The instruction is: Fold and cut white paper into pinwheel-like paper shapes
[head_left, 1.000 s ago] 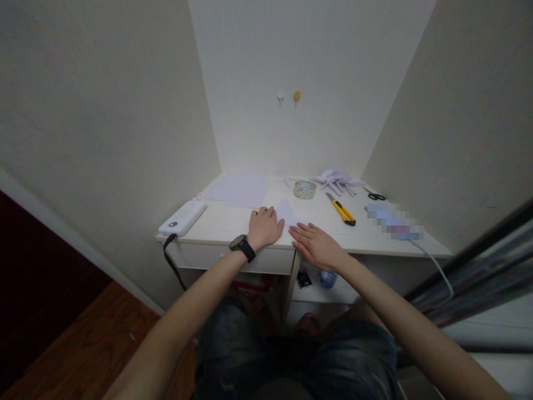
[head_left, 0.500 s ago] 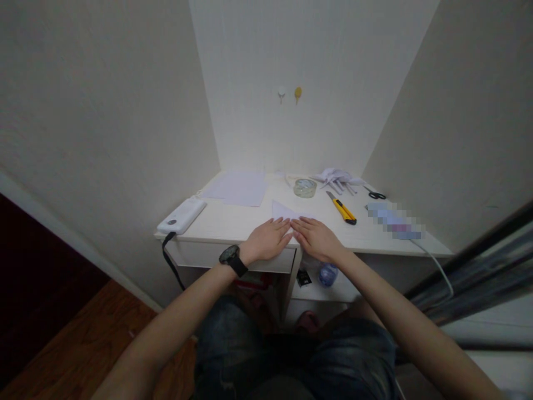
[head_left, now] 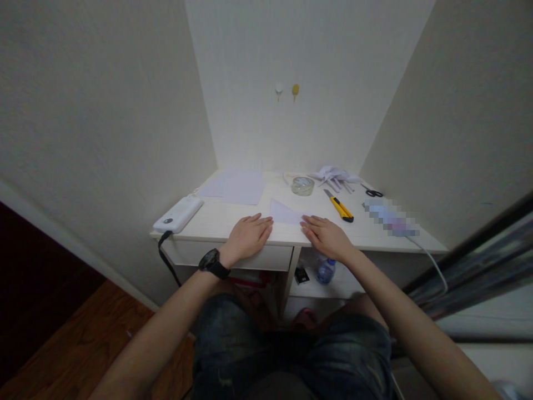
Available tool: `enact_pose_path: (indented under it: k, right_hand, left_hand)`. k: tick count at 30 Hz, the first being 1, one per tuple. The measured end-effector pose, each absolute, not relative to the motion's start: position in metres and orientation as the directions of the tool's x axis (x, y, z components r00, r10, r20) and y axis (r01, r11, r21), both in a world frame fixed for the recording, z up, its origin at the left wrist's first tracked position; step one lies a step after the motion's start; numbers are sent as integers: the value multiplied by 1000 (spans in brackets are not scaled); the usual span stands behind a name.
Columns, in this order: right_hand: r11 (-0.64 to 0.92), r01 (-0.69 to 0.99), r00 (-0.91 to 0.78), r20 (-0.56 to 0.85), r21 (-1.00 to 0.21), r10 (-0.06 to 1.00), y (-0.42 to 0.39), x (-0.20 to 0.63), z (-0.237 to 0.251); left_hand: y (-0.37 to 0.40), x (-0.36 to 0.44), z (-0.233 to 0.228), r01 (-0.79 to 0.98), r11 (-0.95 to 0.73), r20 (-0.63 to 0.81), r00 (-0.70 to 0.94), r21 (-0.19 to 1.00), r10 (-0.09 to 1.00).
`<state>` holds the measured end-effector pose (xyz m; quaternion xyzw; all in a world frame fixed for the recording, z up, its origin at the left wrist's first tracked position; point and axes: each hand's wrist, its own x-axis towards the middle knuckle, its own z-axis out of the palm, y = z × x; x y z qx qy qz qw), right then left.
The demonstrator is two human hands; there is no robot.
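A small folded piece of white paper, roughly triangular, lies flat near the front of the white desk. My left hand lies flat at the paper's left end, fingers stretched out, with a black watch on the wrist. At the paper's right end rests my right hand, its fingers extended over the corner. Both palms face down and neither hand grips anything. Just behind the paper is a roll of clear tape; a yellow utility knife lies to the right.
White sheets lie at the back left, behind a white power bank with a black cable. Folded paper strips and black scissors are at the back right, near a blurred-out item. A bottle stands on the shelf below.
My hands have slid apart from the paper's middle, the left one leftward and the right one slightly rightward. More of the folded paper now shows between them.
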<state>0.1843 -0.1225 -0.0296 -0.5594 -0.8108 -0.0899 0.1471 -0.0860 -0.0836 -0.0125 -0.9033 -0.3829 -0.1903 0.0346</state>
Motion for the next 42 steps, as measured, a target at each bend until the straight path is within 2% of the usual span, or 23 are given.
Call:
enact_pose_path:
  k: [9,13,18,21,23,25,29,33,39,42]
  right_hand:
    - [324,946,-297,416,6,860,-138,219,-38]
    - [352,935,-288,481,-46,828,-137,218,-44]
    - [313,920,-131,569,-235,812,-133,227,-43]
    - [149,961,25,615,-231,788,-122,240,-31]
    - [-18,983,124,587,-184,800,-109,248,-19]
    - [-131,982,185,509,-140,841,-94,253,-10]
    - [-290,949,315,307,-126,898,-66,252,-2]
    - [-339,936,352,302,-96,886,-52,247,-4]
    - [-375,924,380,294,-76,877,-69,256,-11]
    - [-313,949,308,330,-41,892,-89,264,-15]
  left_hand:
    - [-83,-89,-16,700,-708,404,623,95,670]
    - [-80,-95,-18,699,-711,369,643,74,671]
    - [-73,-94,-15,686,-721,401,636,97,659]
    - [-66,-77,-7,688,-721,478,606,86,636]
    - [-59,-60,-2,675,-737,515,621,32,592]
    - [-51,-42,2,654,-756,494,664,-19,562]
    - [-37,-20,2,679,-734,365,688,-19,627]
    - [-31,-17,-4,685,-728,308,689,18,656]
    - [-36,-17,-10,686,-728,393,669,1,631]
    - [-37,-16,-9,702,-712,392,659,-13,642]
